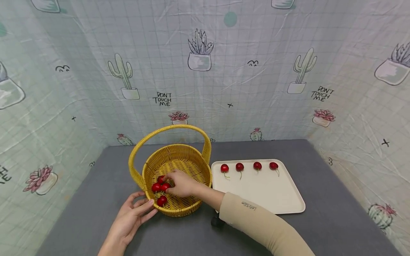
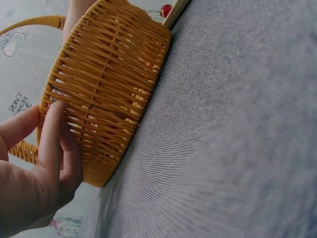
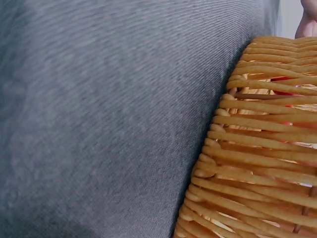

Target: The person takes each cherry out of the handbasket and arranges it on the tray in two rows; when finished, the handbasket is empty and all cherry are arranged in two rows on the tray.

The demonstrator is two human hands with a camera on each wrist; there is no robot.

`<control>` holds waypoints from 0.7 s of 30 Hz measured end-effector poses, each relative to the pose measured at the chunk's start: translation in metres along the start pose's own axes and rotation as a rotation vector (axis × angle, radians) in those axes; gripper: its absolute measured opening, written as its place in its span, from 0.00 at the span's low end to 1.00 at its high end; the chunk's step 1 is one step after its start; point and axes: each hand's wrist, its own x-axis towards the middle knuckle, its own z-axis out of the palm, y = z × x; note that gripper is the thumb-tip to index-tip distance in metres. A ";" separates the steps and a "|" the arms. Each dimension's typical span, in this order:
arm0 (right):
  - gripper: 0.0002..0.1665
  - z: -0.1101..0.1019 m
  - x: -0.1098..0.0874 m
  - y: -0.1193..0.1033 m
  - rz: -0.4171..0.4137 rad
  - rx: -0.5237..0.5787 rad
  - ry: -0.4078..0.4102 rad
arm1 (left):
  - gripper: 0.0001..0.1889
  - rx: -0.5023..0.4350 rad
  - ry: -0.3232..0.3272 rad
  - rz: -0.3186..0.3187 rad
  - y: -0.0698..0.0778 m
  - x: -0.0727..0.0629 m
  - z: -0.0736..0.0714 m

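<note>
A yellow wicker basket (image 1: 177,212) with a tall arched handle stands on the table. My left hand (image 1: 130,217) pinches its near-left rim, thumb over the edge and fingers against the outer weave (image 2: 104,89), as the left wrist view shows. Reaching inside over the right rim, my right hand (image 1: 182,183) has its thumb and fingertips curled at a red cherry (image 1: 165,187). Other cherries lie close by on the basket floor, one (image 1: 162,201) nearer the front. In the right wrist view the basket's side (image 3: 257,148) hides that hand's fingers.
To the basket's right lies a cream tray (image 1: 256,199), with several stemmed cherries (image 1: 239,166) in a row along its far side. A small black object (image 1: 217,222) shows below the right sleeve. Printed cloth (image 1: 230,85) hangs behind and beside the grey table (image 1: 179,238).
</note>
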 end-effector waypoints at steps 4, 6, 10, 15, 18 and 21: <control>0.19 0.002 0.002 0.000 -0.042 -0.035 -0.002 | 0.26 -0.001 -0.004 0.000 0.000 0.000 0.000; 0.17 0.002 0.003 0.000 -0.072 -0.044 -0.009 | 0.25 -0.003 -0.007 0.000 0.000 0.001 0.000; 0.13 0.003 0.004 0.002 -0.106 -0.043 -0.031 | 0.25 -0.003 -0.010 0.002 0.000 0.001 0.000; 0.12 0.005 0.005 0.003 -0.123 -0.035 -0.040 | 0.26 -0.004 -0.009 0.001 0.000 0.001 0.000; 0.12 0.005 0.005 0.004 -0.135 -0.036 -0.038 | 0.26 -0.010 -0.011 0.000 0.000 0.001 0.000; 0.12 0.005 0.005 0.005 -0.142 -0.034 -0.030 | 0.26 -0.010 -0.012 0.001 0.000 0.002 0.000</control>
